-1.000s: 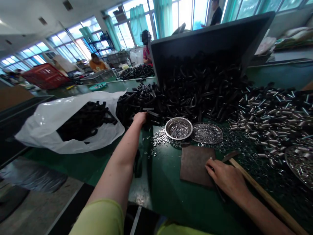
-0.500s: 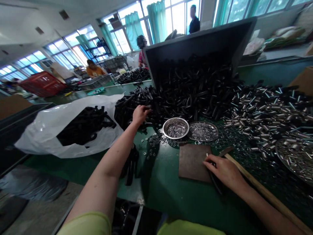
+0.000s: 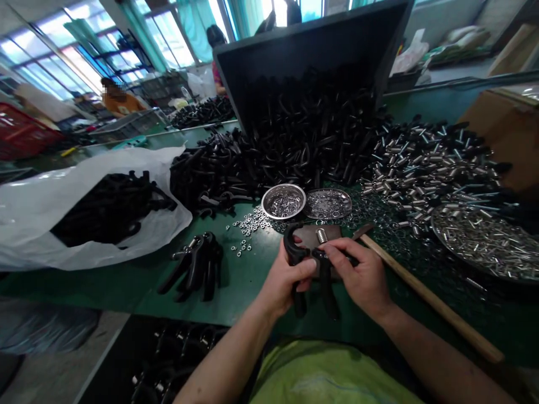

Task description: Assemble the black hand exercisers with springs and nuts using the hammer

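My left hand [image 3: 281, 279] is closed around a black curved handle piece [image 3: 292, 247], its hooked end up and its grip hanging below. My right hand [image 3: 364, 276] pinches a second black handle piece [image 3: 327, 292] close beside it; whether the two pieces touch is hard to tell. A silver coil spring [image 3: 321, 235] stands just above the right fingertips. Both hands are over a flat brown plate [image 3: 309, 231], which they partly cover. To the left, a small group of black handled clamps [image 3: 197, 266] lies on the green table [image 3: 240, 292].
Beyond the plate are a metal bowl [image 3: 265, 209] and a shallow tray [image 3: 350, 204] of small rings, with loose nuts [image 3: 252, 220] nearby. A wooden-handled hammer [image 3: 433, 297] lies right. Black parts [image 3: 295, 146] spill from a tilted bin; springs and screws [image 3: 429, 163] heap rightward.
My left hand has come back from the black pile to the plate with a handle piece. My right hand has moved beside it, still holding its black piece. The view has shifted.
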A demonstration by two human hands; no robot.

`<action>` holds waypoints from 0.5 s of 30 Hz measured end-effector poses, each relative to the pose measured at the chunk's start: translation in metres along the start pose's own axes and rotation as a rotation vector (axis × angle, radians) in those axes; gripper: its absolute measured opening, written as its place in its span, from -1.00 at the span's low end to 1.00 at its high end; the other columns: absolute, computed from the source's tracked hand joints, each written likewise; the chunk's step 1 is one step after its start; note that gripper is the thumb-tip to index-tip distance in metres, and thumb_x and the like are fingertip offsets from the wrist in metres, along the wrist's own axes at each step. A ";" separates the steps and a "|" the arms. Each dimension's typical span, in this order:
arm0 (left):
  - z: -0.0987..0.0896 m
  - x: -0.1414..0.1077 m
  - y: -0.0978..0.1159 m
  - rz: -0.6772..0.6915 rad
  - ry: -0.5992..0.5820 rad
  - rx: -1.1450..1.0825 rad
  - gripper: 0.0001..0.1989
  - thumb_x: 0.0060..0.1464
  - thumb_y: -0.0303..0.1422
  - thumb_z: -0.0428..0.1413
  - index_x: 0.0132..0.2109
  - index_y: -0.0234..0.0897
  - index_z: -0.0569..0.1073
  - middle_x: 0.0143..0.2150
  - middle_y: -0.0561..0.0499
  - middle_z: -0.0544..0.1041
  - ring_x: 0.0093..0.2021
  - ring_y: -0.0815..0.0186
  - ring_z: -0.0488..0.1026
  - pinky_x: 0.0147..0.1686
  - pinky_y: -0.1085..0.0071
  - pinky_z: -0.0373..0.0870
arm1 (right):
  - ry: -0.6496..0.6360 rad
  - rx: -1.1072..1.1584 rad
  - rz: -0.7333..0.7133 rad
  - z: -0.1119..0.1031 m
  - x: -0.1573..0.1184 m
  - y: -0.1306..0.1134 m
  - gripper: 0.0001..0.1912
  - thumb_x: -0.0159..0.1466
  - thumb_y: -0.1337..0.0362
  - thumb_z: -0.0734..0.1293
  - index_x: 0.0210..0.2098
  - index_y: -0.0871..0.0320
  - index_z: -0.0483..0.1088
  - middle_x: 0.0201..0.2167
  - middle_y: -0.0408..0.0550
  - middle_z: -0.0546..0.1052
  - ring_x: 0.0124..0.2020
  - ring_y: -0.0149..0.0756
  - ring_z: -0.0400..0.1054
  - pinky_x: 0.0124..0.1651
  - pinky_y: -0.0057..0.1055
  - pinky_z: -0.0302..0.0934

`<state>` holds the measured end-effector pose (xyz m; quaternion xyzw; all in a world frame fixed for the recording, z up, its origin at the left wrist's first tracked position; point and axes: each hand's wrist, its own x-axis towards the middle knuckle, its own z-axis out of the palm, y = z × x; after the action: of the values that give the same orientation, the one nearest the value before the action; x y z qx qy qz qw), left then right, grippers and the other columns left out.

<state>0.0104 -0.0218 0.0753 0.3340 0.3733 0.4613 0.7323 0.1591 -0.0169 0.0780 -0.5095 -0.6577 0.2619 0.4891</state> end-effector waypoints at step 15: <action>0.014 -0.012 -0.006 0.036 0.136 0.282 -0.33 -0.37 -0.40 0.36 -0.07 -0.16 0.24 -0.30 0.09 0.40 -0.37 0.38 0.39 -0.47 0.51 0.32 | -0.113 -0.145 -0.161 -0.009 -0.010 0.000 -0.82 0.25 0.24 0.24 -0.43 0.10 0.44 -0.51 -0.17 0.54 -0.47 -0.37 0.42 -0.37 -0.47 0.23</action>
<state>0.0209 -0.0372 0.0802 0.4082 0.4771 0.4387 0.6429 0.1671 -0.0278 0.0775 -0.4735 -0.7402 0.2021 0.4325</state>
